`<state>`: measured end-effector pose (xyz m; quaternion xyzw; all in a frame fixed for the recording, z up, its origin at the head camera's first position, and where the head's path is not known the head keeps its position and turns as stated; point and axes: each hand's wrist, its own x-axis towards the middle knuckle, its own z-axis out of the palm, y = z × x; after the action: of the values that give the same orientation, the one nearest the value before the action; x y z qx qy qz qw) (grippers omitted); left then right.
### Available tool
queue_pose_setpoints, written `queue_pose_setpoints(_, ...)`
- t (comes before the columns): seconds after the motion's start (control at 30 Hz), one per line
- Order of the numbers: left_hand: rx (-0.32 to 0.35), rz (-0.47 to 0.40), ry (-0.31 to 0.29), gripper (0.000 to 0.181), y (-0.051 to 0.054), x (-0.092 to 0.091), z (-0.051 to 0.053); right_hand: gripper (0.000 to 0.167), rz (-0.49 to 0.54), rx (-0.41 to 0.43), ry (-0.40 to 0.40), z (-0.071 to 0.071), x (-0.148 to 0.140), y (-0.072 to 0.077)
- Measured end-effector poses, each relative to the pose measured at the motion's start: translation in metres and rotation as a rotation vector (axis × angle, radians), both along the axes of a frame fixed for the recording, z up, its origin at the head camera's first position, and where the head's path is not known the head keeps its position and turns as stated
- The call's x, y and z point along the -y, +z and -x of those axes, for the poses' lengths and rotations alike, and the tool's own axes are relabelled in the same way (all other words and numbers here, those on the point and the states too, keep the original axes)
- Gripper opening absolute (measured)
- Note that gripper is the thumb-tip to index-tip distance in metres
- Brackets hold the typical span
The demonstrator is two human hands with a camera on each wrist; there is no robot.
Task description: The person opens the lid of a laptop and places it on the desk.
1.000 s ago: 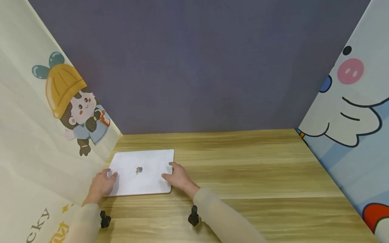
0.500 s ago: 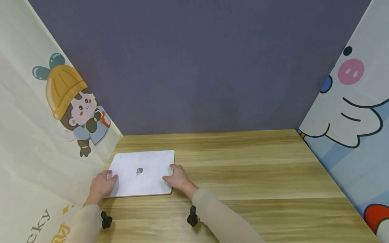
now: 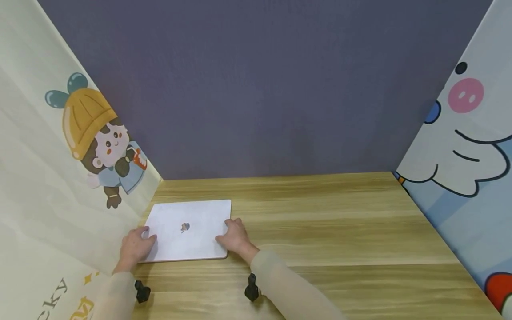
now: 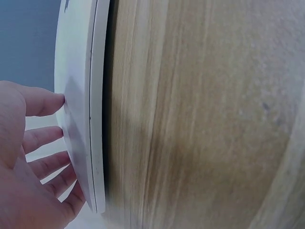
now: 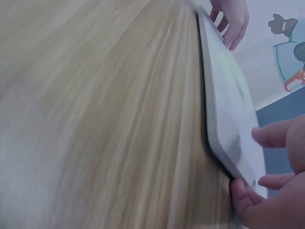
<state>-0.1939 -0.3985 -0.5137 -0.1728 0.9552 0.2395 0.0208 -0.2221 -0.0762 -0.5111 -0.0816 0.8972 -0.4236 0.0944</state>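
A closed silver laptop (image 3: 192,240) with an apple logo on its lid lies flat on the wooden table, near the left wall. My left hand (image 3: 135,247) holds its left side, thumb over the lid and the other fingertips along the edge. In the left wrist view the same fingers (image 4: 47,164) meet the rim of the laptop (image 4: 81,119). At the opposite side my right hand (image 3: 235,235) has its thumb over the lid and fingers at the right edge. The right wrist view shows one fingertip (image 5: 241,193) against the corner of the laptop (image 5: 228,114).
The wooden table (image 3: 320,222) extends to the right. A dark back panel (image 3: 272,89) rises behind it. Printed cartoon curtains flank it, the left curtain (image 3: 36,178) close beside my left hand. Small black mounts (image 3: 252,288) sit at both wrists.
The whole head view shifts slightly down and to the right. Both hands stay at the laptop's sides, and the laptop shows no clear movement on the table.
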Motion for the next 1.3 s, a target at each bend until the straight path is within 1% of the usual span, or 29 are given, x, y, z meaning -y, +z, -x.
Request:
queue_pose_setpoints(0.2, -0.011, -0.01, 0.019, 0.06, 0.0, -0.002, -0.001, 0.06, -0.038, 0.003, -0.035, -0.002, 0.004, 0.002)
queue_pose_setpoints(0.4, 0.007, -0.051, 0.045, 0.06, 0.002, -0.008, 0.001, 0.059, -0.068, 0.001, -0.066, 0.0, 0.002, 0.002)
queue_pose_setpoints(0.63, 0.021, -0.073, 0.014, 0.061, 0.004, -0.012, 0.001, 0.058, -0.101, 0.004, -0.065, 0.001, -0.002, 0.002)
queue_pose_setpoints(0.73, 0.022, -0.086, 0.012, 0.061, 0.005, -0.014, 0.001, 0.058, -0.11, 0.003, -0.07, 0.001, -0.004, 0.002)
queue_pose_setpoints(0.87, 0.021, -0.102, 0.021, 0.062, 0.003, -0.018, -0.001, 0.058, -0.089, 0.009, -0.08, -0.002, -0.005, 0.001)
queue_pose_setpoints(1.03, -0.009, -0.09, 0.008, 0.061, 0.001, -0.023, -0.002, 0.058, -0.045, 0.012, -0.097, -0.005, -0.008, 0.0)
queue_pose_setpoints(1.2, -0.036, -0.043, -0.017, 0.06, 0.0, -0.026, -0.004, 0.061, -0.048, 0.025, -0.11, -0.004, -0.012, 0.0)
queue_pose_setpoints(1.3, -0.038, -0.03, -0.031, 0.059, 0.001, -0.027, -0.004, 0.062, -0.046, 0.033, -0.12, -0.003, -0.015, 0.001)
